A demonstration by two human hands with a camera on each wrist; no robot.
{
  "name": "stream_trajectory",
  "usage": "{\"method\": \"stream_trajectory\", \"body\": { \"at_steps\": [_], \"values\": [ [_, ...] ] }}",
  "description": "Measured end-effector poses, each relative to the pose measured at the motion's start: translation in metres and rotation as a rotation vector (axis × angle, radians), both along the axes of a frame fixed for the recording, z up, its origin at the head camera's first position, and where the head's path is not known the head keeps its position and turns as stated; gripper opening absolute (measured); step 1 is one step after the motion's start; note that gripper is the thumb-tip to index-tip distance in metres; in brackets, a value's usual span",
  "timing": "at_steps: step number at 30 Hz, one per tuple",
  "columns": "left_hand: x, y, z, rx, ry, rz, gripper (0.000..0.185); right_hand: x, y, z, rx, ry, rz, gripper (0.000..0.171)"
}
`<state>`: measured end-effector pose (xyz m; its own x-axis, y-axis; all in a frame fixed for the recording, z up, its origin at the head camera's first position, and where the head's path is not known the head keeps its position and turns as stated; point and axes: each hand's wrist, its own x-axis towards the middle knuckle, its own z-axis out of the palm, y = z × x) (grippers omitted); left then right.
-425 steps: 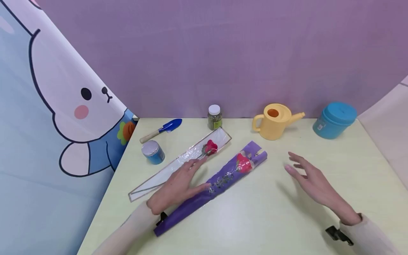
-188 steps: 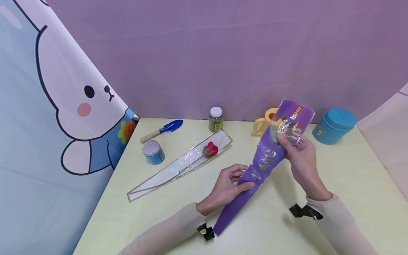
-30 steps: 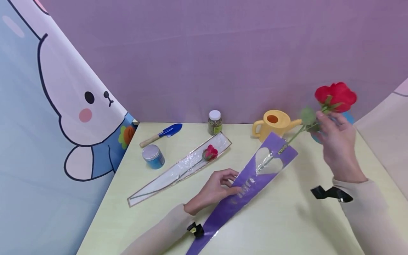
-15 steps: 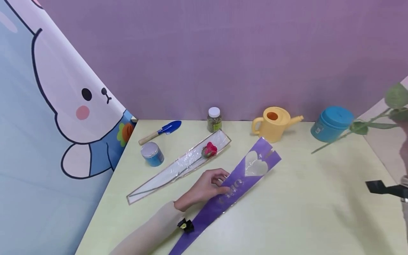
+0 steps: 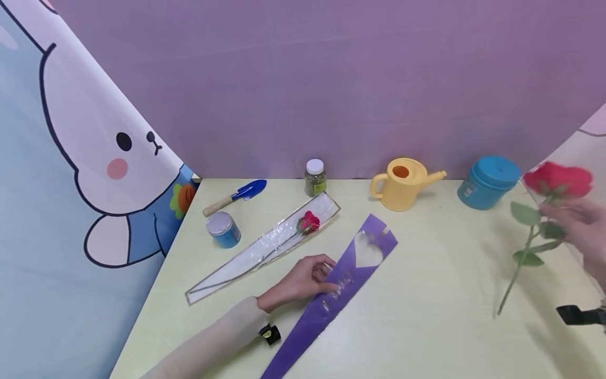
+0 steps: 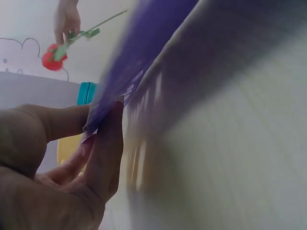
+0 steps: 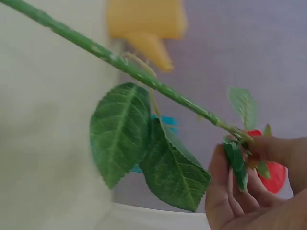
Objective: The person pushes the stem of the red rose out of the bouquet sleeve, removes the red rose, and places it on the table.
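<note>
My right hand (image 5: 579,223) pinches a red rose (image 5: 558,180) just below the bloom, at the table's right edge. Its green stem (image 5: 516,266) hangs down and left, clear of the table. In the right wrist view my fingers (image 7: 240,187) close on the stem (image 7: 120,64) by the leaves (image 7: 122,132). My left hand (image 5: 305,278) pinches the edge of an empty purple sleeve (image 5: 350,268) lying on the table. The left wrist view shows thumb and fingers (image 6: 103,120) on that sleeve (image 6: 139,62). A second rose (image 5: 309,222) lies in a clear sleeve (image 5: 255,252).
Along the back wall stand a yellow watering can (image 5: 402,184), a blue lidded container (image 5: 490,181) and a small jar (image 5: 315,178). A blue trowel (image 5: 235,195) and a small blue tin (image 5: 222,230) sit at the back left. A bunny curtain hangs at the left.
My right hand drew the rose out of the purple sleeve and carried it to the right; its stem now hangs downward. The empty sleeve settled flat, still pinched by my left hand.
</note>
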<state>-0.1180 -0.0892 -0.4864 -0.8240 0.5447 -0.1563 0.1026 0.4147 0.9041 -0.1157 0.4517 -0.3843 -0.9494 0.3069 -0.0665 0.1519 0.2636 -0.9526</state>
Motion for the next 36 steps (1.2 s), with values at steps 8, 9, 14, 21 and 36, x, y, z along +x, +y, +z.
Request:
{"method": "stream_trajectory", "body": {
  "at_steps": [8,9,14,21,36],
  "values": [
    [-0.002,0.012,0.001,-0.037,0.042,0.020,0.051,0.005,-0.022,-0.036,0.494,-0.267,0.133,0.058],
    [-0.002,0.013,0.002,-0.039,0.039,0.022,0.052,0.003,-0.024,-0.041,0.493,-0.272,0.147,0.058],
    [-0.002,0.013,0.003,-0.029,0.024,0.028,0.050,-0.004,-0.034,-0.060,0.444,-0.286,0.209,0.062],
    [-0.002,0.010,0.001,-0.018,0.031,0.026,0.036,-0.010,-0.051,-0.082,0.511,-0.302,0.225,0.069],
    [-0.004,0.008,0.002,-0.044,0.054,0.008,0.035,-0.008,-0.054,-0.066,0.667,-0.121,0.184,0.054]
  ]
}}
